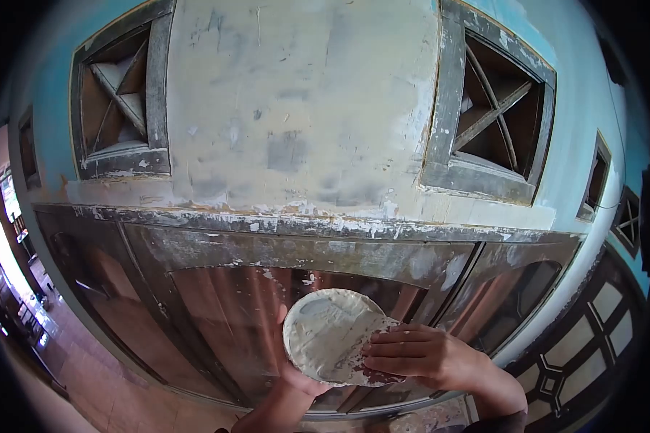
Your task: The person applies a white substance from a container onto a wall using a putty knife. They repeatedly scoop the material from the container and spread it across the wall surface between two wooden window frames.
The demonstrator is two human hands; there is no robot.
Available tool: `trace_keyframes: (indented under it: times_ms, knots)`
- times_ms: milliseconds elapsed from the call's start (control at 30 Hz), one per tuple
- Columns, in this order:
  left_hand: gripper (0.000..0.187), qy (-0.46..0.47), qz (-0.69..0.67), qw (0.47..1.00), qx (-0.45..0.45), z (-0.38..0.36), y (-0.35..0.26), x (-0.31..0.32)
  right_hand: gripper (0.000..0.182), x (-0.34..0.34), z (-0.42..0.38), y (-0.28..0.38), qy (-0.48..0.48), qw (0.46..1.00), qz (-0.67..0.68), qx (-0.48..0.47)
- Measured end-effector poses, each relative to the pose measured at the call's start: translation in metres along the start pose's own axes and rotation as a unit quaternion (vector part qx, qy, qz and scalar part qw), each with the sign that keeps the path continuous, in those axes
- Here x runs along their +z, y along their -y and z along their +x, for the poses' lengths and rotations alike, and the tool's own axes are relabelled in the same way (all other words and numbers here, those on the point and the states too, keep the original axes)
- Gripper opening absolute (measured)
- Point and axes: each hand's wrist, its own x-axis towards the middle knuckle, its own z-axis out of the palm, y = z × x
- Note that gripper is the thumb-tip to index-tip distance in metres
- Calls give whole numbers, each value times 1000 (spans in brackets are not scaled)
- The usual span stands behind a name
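Note:
A round container [325, 325] of pale, creamy paste is held up in front of the wooden window frame. My left hand [301, 377] is wrapped round its left and lower side, partly hidden behind it. On the right, my right hand [419, 351] grips a flat, dark red scraper [375, 377] spotted with dried paste, its edge over the container's right side. The fingers of my right hand lie pressed together across the scraper.
Above is a patchy cream wall [296, 94] between two wooden vents with crossed bars [119, 101] [492, 112]. A paint-spotted ledge [325, 224] runs below it. Glazed panels stand behind the hands. A panelled door [581, 339] is at the right, a tiled floor [87, 353] at lower left.

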Motion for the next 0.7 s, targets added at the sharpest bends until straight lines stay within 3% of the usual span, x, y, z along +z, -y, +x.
trace_keyframes:
  times_ms: [100, 233, 600, 700]
  knots:
    - [81, -26, -43, 998, -28, -1, -1, -16, 58, -1, -6, 0, -9, 1000, 9, 2]
    - [75, -83, 3, 997, -3, 3, 5, -10, 56, -4, -16, -5, 4, 1000, 5, 6]
    - [74, -53, 39, 998, 24, 1, 11, -12, 58, -6, -25, -6, 10, 1000, -16, -10]
    - [76, -59, 46, 997, 3, -4, 9, -18, 59, -7, -26, -3, -35, 999, 3, -2]
